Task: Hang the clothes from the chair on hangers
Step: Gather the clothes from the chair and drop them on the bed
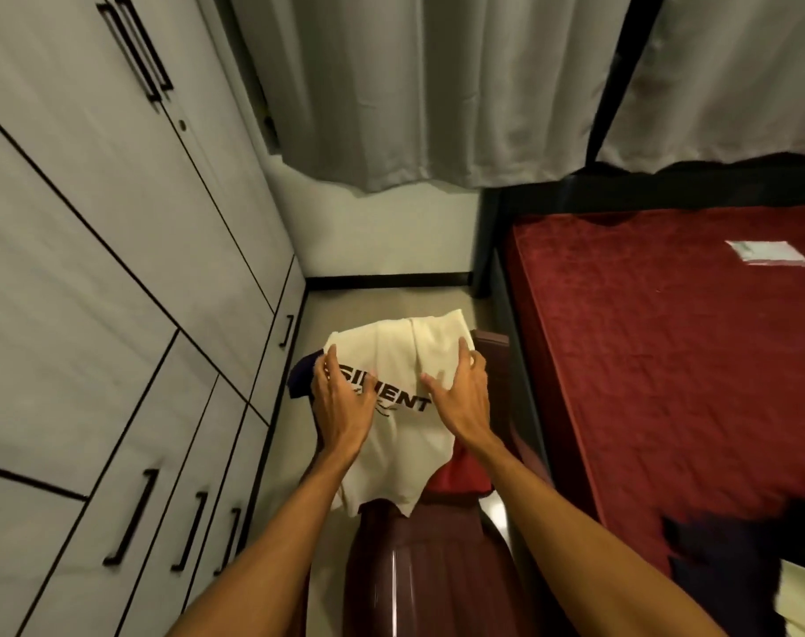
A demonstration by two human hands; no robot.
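Note:
A cream T-shirt (403, 356) with black lettering lies draped over the back of a dark maroon plastic chair (419, 563). Under it lie a dark navy garment (302, 377), sticking out at the left, and a red garment (458, 473) at the right. My left hand (341, 406) grips the shirt's left edge, its fingers curled around the cloth. At the shirt's right side my right hand (462, 397) takes hold of the fabric with the thumb spread over the print. No hanger is in view.
A grey wardrobe (115, 278) with black handles fills the left side. At the right stands a bed with a red cover (667, 360), with dark clothes (731, 558) at its near corner. Grey curtains (437, 85) hang ahead. A narrow floor strip (345, 305) runs between wardrobe and bed.

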